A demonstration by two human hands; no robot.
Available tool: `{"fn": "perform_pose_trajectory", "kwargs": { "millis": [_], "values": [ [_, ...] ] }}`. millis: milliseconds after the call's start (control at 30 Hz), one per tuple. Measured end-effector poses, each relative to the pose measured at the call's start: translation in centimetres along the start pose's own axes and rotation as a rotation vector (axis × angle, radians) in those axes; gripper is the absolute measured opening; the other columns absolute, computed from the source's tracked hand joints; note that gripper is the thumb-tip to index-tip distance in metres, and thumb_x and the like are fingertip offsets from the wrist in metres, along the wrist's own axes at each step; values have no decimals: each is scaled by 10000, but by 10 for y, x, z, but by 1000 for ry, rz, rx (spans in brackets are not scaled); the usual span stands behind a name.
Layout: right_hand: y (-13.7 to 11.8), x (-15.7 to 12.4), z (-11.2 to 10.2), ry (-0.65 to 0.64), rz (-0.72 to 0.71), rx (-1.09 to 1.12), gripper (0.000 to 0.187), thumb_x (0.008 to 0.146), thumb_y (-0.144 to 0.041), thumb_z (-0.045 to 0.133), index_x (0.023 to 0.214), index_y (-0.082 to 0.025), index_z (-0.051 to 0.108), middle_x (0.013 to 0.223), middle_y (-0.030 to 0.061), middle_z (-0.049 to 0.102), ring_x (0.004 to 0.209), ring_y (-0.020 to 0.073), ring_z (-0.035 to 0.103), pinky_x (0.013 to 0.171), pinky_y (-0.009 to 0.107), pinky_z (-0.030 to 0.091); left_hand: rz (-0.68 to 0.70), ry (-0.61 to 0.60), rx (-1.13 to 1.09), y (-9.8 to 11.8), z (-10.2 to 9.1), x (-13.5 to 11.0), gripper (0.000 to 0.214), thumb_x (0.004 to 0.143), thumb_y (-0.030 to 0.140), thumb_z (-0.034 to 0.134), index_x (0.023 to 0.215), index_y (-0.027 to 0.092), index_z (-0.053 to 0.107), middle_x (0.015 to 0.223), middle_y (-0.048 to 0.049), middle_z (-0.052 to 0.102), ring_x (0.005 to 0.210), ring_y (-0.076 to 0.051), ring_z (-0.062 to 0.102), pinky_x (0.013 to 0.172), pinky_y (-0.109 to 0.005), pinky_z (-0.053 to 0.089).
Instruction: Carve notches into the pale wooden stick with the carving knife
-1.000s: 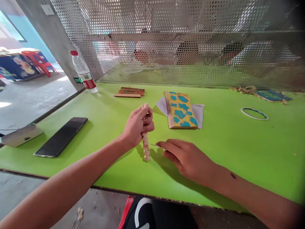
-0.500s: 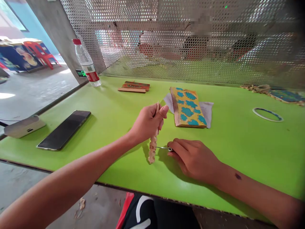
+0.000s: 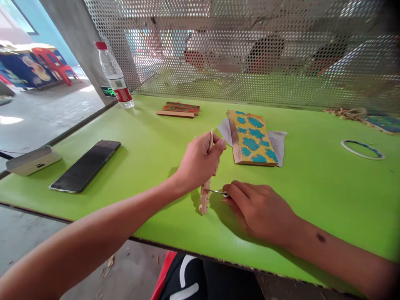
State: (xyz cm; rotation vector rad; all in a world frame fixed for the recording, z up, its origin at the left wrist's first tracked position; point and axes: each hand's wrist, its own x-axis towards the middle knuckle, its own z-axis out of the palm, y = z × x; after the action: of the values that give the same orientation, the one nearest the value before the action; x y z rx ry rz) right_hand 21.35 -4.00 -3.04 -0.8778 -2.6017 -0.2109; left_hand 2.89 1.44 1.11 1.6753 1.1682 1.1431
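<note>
Turned since the earlier frame, the person's left hand (image 3: 200,162) now sits with its thumb uppermost, and the slim end of a pale wooden stick (image 3: 204,200) pokes out above the fist, nearly upright. That left grip is closed narrowly around the stick. The right hand (image 3: 259,212) lies low on the bench (image 3: 312,208), its grip pinched tight on a slim metal carving tool (image 3: 217,192). Most of the tool's handle is hidden by the fingers, and its tip meets the stick's edge or sits just beside it; the view does not settle which.

Below the fist, the stick has been cut into a row of rounded, knobbly notches down to its lower end, so that stretch looks well worked. The thin tip above the fist looks plain and smooth, and the length inside the hand is hidden, so how much remains uncut cannot be told. The stick hangs just off the lower left corner of a yellow-and-teal painted wooden panel (image 3: 251,137), which rests on a pale sheet of paper (image 3: 279,146).

Beyond that panel to the left lie a small stack of wooden strips (image 3: 178,109) and a water bottle (image 3: 114,77). Further left and nearer the person is a smartphone (image 3: 84,166). To its right are a thin painted ring (image 3: 362,149) and a coil of twine (image 3: 356,112).
</note>
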Motion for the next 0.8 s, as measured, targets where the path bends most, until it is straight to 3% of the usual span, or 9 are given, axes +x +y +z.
{"fn": "perform_pose_trajectory", "kwargs": {
  "millis": [367,800],
  "values": [
    [-3,2,-2,-29,-17,-22,268,1058,-205,375,934,-152,607,765,67,648,597,210,574,536,378,293,5,156,398,5,2,-2,307,997,182,492,711,233,393,586,35,460,537,-142,388,556,-300,271],
    [-6,7,0,-10,-64,-88,278,1054,-181,361,889,-162,585,723,67,613,569,213,541,527,381,258,11,110,316,5,5,-4,272,1028,173,441,766,228,389,654,39,441,585,-138,350,572,-272,246]
  ]
}}
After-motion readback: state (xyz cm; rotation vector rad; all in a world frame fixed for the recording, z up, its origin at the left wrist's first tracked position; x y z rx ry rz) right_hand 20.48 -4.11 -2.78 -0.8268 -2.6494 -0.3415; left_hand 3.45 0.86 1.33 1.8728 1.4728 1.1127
